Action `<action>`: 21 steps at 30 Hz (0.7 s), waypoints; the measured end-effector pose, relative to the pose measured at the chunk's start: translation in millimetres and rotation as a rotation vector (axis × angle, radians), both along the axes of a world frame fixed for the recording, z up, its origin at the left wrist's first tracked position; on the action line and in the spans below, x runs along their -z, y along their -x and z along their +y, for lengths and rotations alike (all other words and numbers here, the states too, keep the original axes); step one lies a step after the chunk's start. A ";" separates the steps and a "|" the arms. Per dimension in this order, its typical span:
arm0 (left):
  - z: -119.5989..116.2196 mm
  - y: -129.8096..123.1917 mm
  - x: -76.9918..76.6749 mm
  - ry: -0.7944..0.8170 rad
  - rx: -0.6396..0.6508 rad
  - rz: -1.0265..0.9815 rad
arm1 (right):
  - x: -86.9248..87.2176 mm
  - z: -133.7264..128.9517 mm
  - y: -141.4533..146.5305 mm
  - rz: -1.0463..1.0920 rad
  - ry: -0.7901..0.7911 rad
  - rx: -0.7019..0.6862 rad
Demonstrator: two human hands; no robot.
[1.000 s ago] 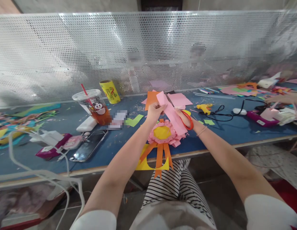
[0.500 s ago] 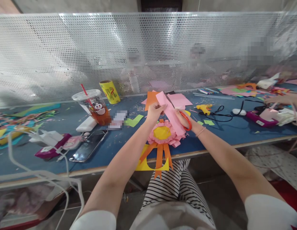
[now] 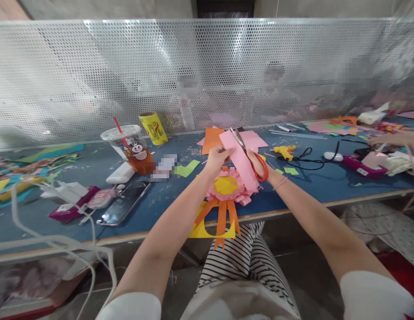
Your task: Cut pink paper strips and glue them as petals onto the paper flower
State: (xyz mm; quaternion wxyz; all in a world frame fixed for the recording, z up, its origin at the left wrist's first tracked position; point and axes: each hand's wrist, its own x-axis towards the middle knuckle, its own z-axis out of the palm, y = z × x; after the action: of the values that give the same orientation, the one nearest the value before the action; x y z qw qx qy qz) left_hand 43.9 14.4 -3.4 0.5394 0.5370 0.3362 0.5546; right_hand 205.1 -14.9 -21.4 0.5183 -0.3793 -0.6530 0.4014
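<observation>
My left hand (image 3: 217, 159) pinches the left edge of a pink paper strip (image 3: 239, 161), which is held up at a slant over the table. Red-handled scissors (image 3: 263, 168) are gripped in my right hand (image 3: 257, 165), their blades lying along the strip's upper right side. Below both hands lies a pink ruffled paper rosette with a yellow centre (image 3: 226, 186). Its orange ribbon tails (image 3: 222, 218) hang over the table's front edge, across a yellow sheet with a round cutout (image 3: 200, 230).
To the left stand a drink cup (image 3: 136, 151) and a yellow roll (image 3: 154, 129), with a phone (image 3: 124, 203) nearer. At the right lie a yellow glue gun (image 3: 285, 152) and its black cord. Another person's hand (image 3: 388, 138) is at the far right.
The scissors have turned so that their blades now show over the strip's upper part. The strip's upper end has shifted slightly right and down.
</observation>
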 end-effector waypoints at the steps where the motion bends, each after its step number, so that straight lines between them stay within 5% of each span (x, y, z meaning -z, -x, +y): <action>1: 1.4 0.9 0.0 0.002 -0.001 -0.016 | -0.1 0.5 0.6 0.043 0.027 -0.013; 11: 14.8 18.0 -3.7 -0.006 -0.176 -0.099 | -3.9 23.1 -23.5 0.531 0.364 -0.057; 16: 17.3 21.8 -3.1 -0.020 -0.198 -0.092 | -6.7 18.9 -32.2 0.326 0.394 -0.153; 21: 18.1 21.8 -1.8 -0.059 -0.240 -0.040 | -6.4 12.0 -15.9 0.086 0.254 -0.206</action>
State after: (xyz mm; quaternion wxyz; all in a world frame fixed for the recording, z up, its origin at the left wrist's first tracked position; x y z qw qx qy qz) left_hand 22.0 32.5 -1.6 0.4597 0.4974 0.3709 0.6354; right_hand 221.0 -2.8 -15.0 0.4498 -0.3553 -0.6097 0.5474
